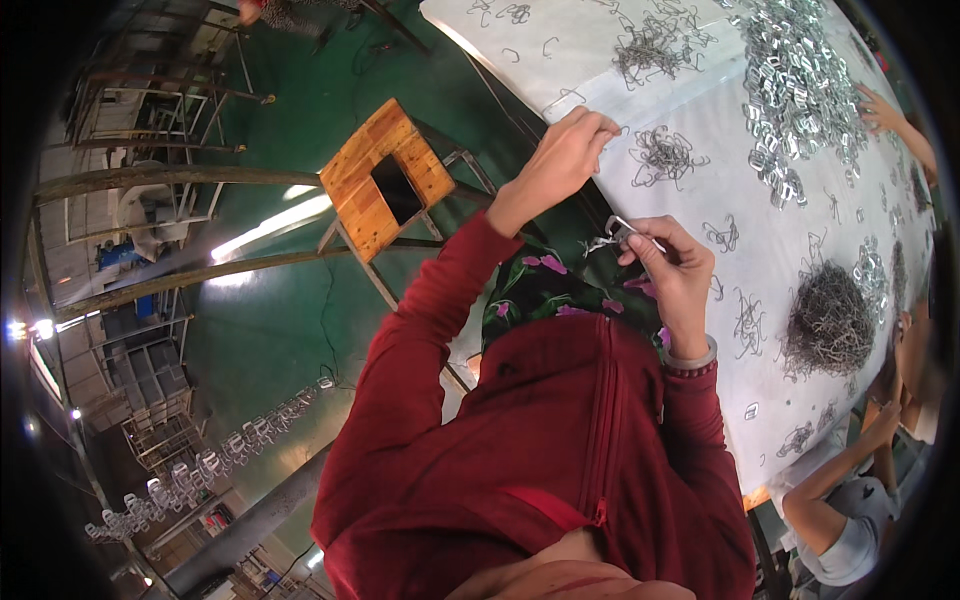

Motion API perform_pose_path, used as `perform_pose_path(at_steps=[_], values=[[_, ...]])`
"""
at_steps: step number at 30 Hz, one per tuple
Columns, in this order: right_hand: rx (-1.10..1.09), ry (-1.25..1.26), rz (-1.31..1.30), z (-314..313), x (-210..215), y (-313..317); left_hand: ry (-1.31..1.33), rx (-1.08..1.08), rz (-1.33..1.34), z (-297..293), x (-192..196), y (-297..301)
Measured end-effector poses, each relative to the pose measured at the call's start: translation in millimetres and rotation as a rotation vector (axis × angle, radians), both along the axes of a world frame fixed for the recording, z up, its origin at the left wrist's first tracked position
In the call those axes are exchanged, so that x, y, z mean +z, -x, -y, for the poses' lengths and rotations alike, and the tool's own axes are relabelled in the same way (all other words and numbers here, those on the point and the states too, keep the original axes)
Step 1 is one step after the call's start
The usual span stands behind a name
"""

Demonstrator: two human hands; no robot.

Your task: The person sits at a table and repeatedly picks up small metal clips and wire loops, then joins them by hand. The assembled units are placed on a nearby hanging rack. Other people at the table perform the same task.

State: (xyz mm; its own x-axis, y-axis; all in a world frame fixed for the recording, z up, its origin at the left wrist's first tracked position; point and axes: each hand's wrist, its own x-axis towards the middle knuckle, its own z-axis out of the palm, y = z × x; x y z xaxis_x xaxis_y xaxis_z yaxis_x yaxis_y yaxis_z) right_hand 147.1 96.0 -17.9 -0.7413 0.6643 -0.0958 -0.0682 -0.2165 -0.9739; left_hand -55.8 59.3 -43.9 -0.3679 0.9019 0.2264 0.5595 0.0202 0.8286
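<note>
Beside the white table [590,40], the right hand [672,270] pinches a metal clip [622,233], probably mid-assembly; the left hand's [565,155] grip cannot be told. Next likely requires steady two-handed alignment.

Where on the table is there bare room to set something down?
On the white table, one bare patch lies between the small wire cluster and the heap of silver pieces; another lies between that heap and the dark wire mound. It is crowded at the heap and mound themselves.
</note>
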Motion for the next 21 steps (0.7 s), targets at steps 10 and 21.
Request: perform_pose_path(at_steps=[10, 21], values=[[-0.131, 0.054, -0.021, 8, -13, 6, -0.14, -0.157, 0.186, 63, 40, -53], [-0.1, -0.065, -0.095, -7, -10, -6, -0.074, -0.022, 0.19, 52, 29, -67]])
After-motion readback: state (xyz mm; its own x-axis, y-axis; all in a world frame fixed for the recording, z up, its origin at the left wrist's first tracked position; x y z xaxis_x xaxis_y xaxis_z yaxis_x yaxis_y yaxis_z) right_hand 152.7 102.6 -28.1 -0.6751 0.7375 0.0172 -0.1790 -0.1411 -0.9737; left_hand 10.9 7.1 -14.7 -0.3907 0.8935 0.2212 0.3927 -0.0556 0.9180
